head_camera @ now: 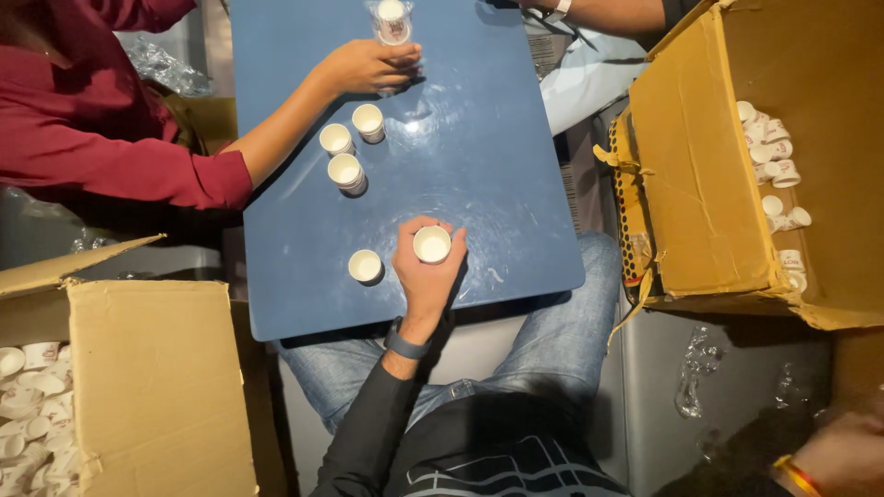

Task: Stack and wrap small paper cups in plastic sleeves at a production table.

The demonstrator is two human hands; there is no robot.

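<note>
My left hand (pixel 425 276) reaches over the blue table (pixel 497 184) and is closed around a small white paper cup (pixel 432 244) standing upright near the table's front edge. A dark band sits on that wrist. Another white cup (pixel 366 266) stands just left of this hand. My right hand (pixel 843 456), with an orange bracelet, shows only partly at the bottom right corner, low beside my leg; its fingers are hidden. Three more white cups (pixel 347 171) stand in a cluster further up the table.
A person in a maroon sleeve rests a hand (pixel 368 64) by a plastic-wrapped stack of cups (pixel 393 20). Another person's arm crosses the top edge. Open cardboard boxes at the right (pixel 700 166) and left (pixel 157 387) hold several cups. Crumpled plastic (pixel 697 368) lies on the floor.
</note>
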